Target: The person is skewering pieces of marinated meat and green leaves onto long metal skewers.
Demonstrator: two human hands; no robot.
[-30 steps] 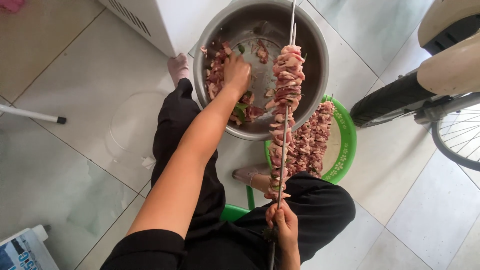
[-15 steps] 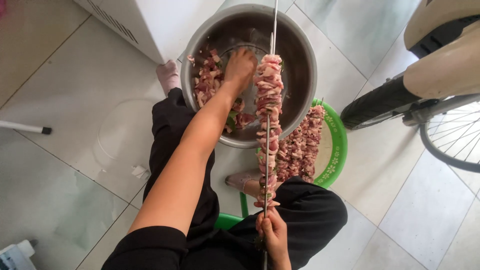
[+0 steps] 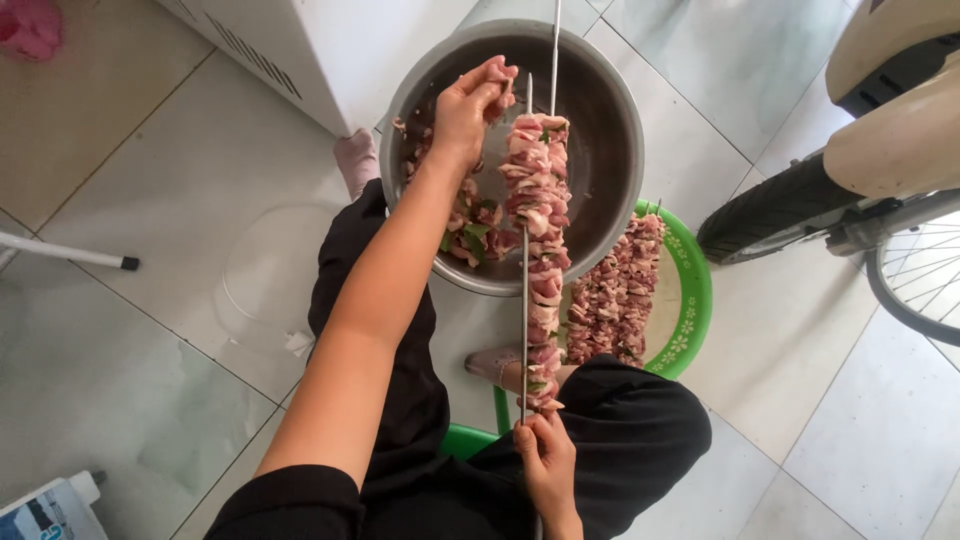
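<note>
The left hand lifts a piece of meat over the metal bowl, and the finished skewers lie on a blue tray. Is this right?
Not quite: the head view shows the finished skewers lying on a green tray, not blue. The left hand does hold meat over the metal bowl.

Bowl (image 3: pixel 610 150) on floor (image 3: pixel 130 200) ahead of knees; plate (image 3: pixel 690 300) of filled skewers (image 3: pixel 615 290) right of it; held skewer (image 3: pixel 535 230) upright between; wheel (image 3: pixel 780 215) far right.

We wear black: loose black trousers (image 3: pixel 640 440) fill the lower centre of the frame, and a short black sleeve (image 3: pixel 290 500) shows at lower left. Both forearms are bare, as are our left hand (image 3: pixel 465 105) and right hand (image 3: pixel 545 465).
</note>
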